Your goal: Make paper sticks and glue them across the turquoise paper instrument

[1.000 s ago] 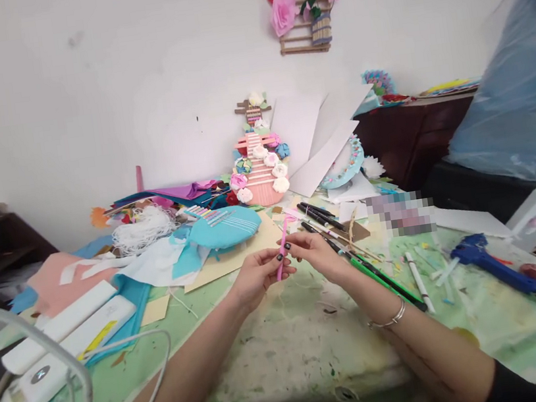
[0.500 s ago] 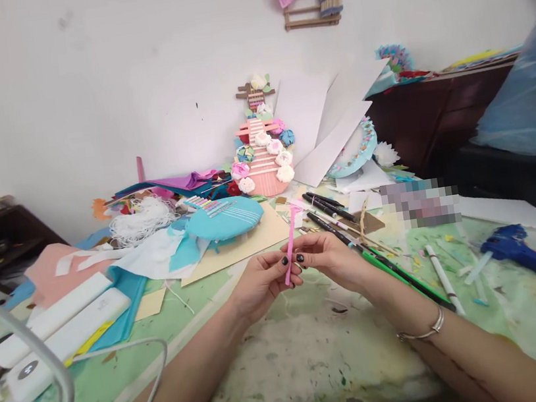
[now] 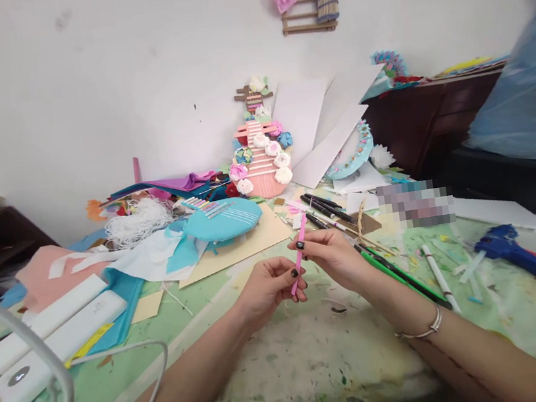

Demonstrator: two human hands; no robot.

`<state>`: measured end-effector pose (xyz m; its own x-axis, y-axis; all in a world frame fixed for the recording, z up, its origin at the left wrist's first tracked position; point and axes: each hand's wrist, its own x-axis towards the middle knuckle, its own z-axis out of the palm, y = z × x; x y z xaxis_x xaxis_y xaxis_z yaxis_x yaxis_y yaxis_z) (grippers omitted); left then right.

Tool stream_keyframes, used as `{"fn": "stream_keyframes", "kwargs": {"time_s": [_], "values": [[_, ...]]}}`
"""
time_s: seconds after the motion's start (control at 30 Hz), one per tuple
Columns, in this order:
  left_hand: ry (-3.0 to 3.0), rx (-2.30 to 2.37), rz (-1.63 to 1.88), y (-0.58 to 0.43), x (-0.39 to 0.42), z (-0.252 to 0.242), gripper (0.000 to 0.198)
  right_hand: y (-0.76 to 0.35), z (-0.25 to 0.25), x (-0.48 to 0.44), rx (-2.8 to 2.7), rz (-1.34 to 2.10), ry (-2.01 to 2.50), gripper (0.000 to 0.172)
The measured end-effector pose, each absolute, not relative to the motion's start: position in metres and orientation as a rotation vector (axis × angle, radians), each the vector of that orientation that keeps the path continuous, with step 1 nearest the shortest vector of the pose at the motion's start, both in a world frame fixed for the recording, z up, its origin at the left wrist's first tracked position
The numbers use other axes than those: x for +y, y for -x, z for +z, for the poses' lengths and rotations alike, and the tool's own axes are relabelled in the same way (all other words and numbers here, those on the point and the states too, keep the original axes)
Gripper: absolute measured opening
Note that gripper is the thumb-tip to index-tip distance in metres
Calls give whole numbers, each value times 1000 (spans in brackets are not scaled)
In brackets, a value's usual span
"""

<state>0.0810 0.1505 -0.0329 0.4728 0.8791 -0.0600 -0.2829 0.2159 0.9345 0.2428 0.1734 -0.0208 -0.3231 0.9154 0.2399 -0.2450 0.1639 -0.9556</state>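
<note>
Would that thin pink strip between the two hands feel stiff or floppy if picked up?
Fairly stiff, probably: the pink strip juts straight past the right hand without drooping. Likely very light, as it looks slim beside the left hand. Pushed sideways, it might bend, being so narrow.

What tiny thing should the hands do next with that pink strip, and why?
Maybe the right hand should slide gently up the pink strip to smooth it. The left hand pinches it near the bottom and could steady it, while the right pinches higher, with some strip poking out above.
</note>
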Motion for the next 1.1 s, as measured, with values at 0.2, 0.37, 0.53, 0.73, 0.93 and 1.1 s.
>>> {"fn": "stream_keyframes", "kwargs": {"time_s": [0.2, 0.37, 0.53, 0.73, 0.93, 1.1], "values": [[-1111, 736, 816, -81, 149, -32, 30, -247, -18, 179, -1262, 1376, 706, 14], [-1147, 778, 778, -82, 147, -31, 32, -249, -16, 180, -1345, 1285, 731, 16], [-1226, 777, 852, -82, 146, -31, 34, -249, -17, 179, -1448, 1130, 777, 19], [-1261, 859, 846, -82, 148, -32, 32, -248, -14, 177, -1469, 985, 792, 21], [-1286, 902, 837, -81, 149, -34, 32, -248, -15, 178, -1462, 938, 778, 24], [-1285, 908, 836, -81, 150, -34, 32, -250, -14, 178, -1498, 894, 834, 24]]}}
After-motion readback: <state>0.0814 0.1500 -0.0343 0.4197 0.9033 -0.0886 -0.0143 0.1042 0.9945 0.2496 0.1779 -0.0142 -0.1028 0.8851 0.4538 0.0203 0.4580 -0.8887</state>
